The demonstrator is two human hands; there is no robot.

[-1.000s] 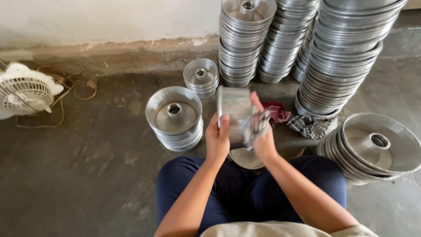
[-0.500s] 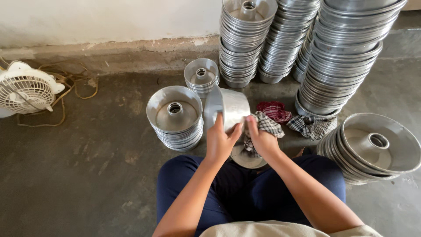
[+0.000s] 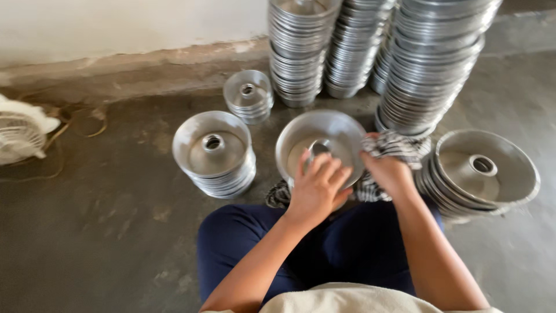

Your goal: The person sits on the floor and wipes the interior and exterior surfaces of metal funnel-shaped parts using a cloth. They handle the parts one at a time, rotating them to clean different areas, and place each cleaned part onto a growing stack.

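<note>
We see no packages, labels or signs on the concrete floor (image 3: 104, 243); what stands there is bare metal, all silver-grey and round. Three tall stacks of pans (image 3: 370, 46) rise against the far edge by the wall; a small stack (image 3: 249, 95) sits just in front of them; a wider stack of tube pans (image 3: 213, 152) stands left of the hands, and a leaning stack (image 3: 483, 174) lies at the right. A white fan (image 3: 20, 132) sits at the left edge.

Half a second ago we held the tube pan (image 3: 319, 142) on its side, its outer wall facing us; now it faces mouth-up, showing its inner tube, and it sits between the left stack and the leaning one, just beyond our knees. The red cloth seen earlier has dropped out of sight, and the whole view has shifted down and right.

Our left hand (image 3: 317, 186) lies over the near rim, fingers spread and curled against the inner wall, steadying the pan rather than clenching it; our right hand (image 3: 389, 171) is closed on a checked cloth (image 3: 394, 145) at the pan's right rim. Both forearms reach forward from the lap, elbows bent.
</note>
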